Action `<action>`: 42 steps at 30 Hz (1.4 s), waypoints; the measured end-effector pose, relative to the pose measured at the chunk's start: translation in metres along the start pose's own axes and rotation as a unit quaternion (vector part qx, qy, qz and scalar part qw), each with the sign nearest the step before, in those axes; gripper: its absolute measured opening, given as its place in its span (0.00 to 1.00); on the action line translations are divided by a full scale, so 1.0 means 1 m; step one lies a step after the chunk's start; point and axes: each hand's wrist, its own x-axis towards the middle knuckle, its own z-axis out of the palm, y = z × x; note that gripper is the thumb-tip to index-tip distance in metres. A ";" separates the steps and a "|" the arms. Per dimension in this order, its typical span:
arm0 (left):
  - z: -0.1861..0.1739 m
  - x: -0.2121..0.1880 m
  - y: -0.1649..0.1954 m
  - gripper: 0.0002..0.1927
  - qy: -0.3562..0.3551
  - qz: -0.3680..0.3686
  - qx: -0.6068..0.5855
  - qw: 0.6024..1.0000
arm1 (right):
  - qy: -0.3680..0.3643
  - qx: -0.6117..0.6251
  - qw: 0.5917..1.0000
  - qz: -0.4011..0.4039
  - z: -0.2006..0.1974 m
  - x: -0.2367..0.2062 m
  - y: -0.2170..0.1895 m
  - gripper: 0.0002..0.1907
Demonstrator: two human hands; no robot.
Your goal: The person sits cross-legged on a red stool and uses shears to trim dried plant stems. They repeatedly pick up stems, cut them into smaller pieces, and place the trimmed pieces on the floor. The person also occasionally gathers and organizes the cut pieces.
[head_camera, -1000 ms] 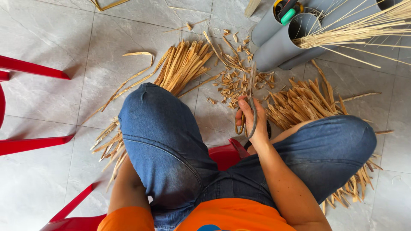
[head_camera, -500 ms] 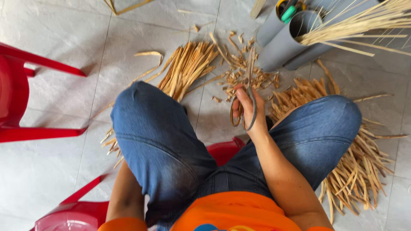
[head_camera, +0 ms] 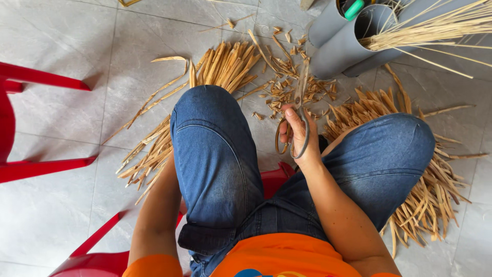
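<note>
R hand (head_camera: 297, 136) w/ scissors (head_camera: 299, 110), grey tubes (head_camera: 341, 48) beyond

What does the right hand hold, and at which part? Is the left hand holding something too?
The right hand holds scissors by the handle loops, fingers through them, blades pointing away. The left hand is hidden behind the left knee, so it cannot be told.

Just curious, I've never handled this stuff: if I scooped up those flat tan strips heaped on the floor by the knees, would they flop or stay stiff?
The strips look thin and dry, so probably light. Most lie straight, so likely fairly stiff; a few curl, hinting at some bend. Loosely heaped on smooth tile, they would likely slide and scatter if pushed.
</note>
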 end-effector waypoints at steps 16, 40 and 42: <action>0.000 0.049 0.034 0.18 0.103 0.060 0.025 0.993 | 0.044 -0.015 0.999 0.013 -0.018 0.003 0.004 0.22; -0.197 -0.095 0.228 0.11 0.101 0.308 -0.316 0.891 | 0.024 -0.038 0.948 -0.316 -0.047 -0.038 -0.028 0.22; -0.176 -0.108 0.233 0.12 0.057 0.281 -0.317 0.904 | 0.029 -0.036 0.944 -0.326 -0.050 -0.041 -0.034 0.24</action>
